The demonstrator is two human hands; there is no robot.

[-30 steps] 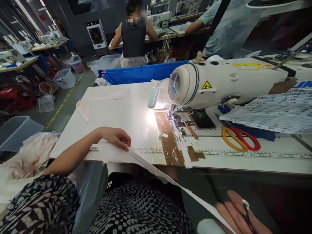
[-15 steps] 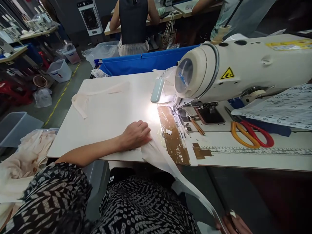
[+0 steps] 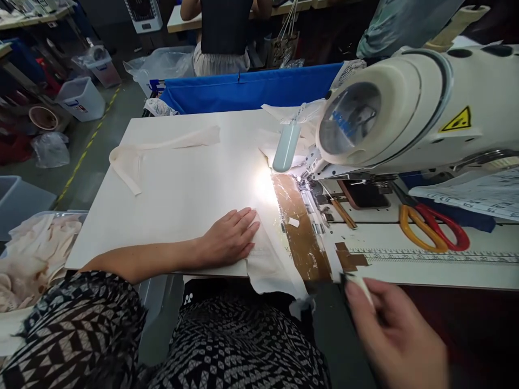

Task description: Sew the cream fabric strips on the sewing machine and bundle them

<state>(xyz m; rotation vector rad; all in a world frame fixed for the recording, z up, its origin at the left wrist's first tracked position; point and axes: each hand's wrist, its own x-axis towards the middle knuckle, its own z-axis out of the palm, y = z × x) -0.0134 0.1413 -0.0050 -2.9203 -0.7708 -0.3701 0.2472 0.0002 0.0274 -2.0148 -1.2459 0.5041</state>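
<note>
My left hand [image 3: 232, 237] lies flat on the white table, fingers stretched out. Its fingertips rest at the edge of a cream fabric piece [image 3: 270, 256], which drapes over the table's front edge toward my lap. My right hand [image 3: 395, 329], a little blurred, is raised at the front edge on the right. Its thumb and fingers are pinched around something small, whitish with a dark end, whose kind I cannot make out. Left of the sewing machine [image 3: 365, 119], whose lamp lights the needle area, a brown taped strip [image 3: 304, 227] bears a small white piece [image 3: 294, 222].
Orange-and-red-handled scissors [image 3: 436, 229] lie right of the machine, near a dark phone-like object [image 3: 365, 194] and a wooden-handled tool [image 3: 344, 212]. Another cream strip [image 3: 162, 146] lies at the back left. A bin of cream fabric [image 3: 38, 254] stands left. A person [image 3: 225, 38] sits beyond the blue cloth [image 3: 251, 89].
My right hand has risen from the lower edge to the table front, away from the fabric's hanging end. My left hand has flattened out. The view has shifted, bringing the machine closer.
</note>
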